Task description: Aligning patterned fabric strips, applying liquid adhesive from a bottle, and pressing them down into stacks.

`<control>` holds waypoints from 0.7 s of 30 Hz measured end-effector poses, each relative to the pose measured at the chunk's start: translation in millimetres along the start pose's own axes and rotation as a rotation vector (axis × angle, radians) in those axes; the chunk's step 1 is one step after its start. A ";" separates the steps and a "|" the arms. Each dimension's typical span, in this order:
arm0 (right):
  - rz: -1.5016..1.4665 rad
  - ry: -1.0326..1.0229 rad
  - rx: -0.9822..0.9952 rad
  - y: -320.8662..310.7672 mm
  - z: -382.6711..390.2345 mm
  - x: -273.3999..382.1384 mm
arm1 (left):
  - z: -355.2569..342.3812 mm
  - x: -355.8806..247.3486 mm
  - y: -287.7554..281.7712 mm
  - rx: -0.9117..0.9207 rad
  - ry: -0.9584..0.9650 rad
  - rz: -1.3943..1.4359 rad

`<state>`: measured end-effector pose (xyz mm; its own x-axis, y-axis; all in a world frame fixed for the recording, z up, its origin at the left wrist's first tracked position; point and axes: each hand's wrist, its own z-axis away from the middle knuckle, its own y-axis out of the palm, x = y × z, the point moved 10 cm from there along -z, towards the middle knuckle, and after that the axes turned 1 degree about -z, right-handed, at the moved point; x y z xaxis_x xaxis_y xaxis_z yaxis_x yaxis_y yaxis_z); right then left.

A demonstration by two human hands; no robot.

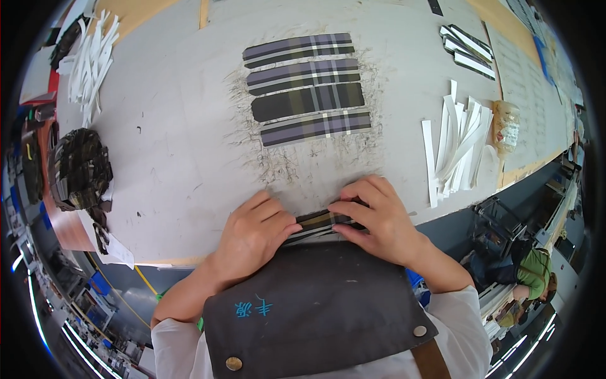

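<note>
A dark plaid strip (315,222) with pale lines lies along the table's near edge, just beyond my dark apron. My left hand (255,230) has curled fingers pinched on its left end, thumb pointing inward. My right hand (375,218) grips the right part between thumb and fingers. Farther up the grey table (177,158), four plaid fabric strips (306,101) in purple, black and olive lie in a stacked row, one above another, over scuffed marks on the surface.
White strips lie in loose piles at upper left (91,63) and right (457,145); black-and-white strips (467,50) sit top right. A dark fabric heap (79,170) is on the left, a wrapped tan bundle (505,126) on the right. A person in green (530,271) sits beyond the right edge.
</note>
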<state>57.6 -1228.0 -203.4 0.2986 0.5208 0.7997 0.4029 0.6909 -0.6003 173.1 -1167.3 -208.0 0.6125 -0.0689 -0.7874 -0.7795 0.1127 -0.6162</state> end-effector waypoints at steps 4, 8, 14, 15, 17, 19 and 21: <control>-0.086 0.050 -0.065 -8.9 -0.7 -7.3 | -3.8 0.7 -8.1 -0.043 -0.020 0.037; -0.280 0.258 -0.117 -18.4 -2.6 -33.5 | -6.4 21.1 -21.3 -0.212 -0.250 0.194; -0.144 0.426 -0.314 -46.7 -14.2 -65.3 | -30.9 38.5 -32.7 -0.343 -0.285 0.115; -0.091 0.374 -0.355 -51.8 -18.5 -61.1 | -33.9 37.7 -33.2 -0.391 -0.228 0.054; -0.053 0.329 -0.374 -51.3 -19.9 -64.6 | -36.6 34.5 -35.5 -0.436 -0.170 -0.003; -0.018 0.286 -0.392 -53.1 -19.1 -63.1 | -39.7 29.0 -32.2 -0.379 -0.120 -0.212; 0.136 0.257 -0.405 -58.9 -17.5 -56.1 | -37.1 30.2 -33.5 -0.393 -0.117 -0.255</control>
<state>32.2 -1306.7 -212.9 0.5543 0.4171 0.7202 0.6345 0.3483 -0.6900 212.8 -1209.9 -211.7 0.7837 0.0689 -0.6173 -0.5793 -0.2777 -0.7664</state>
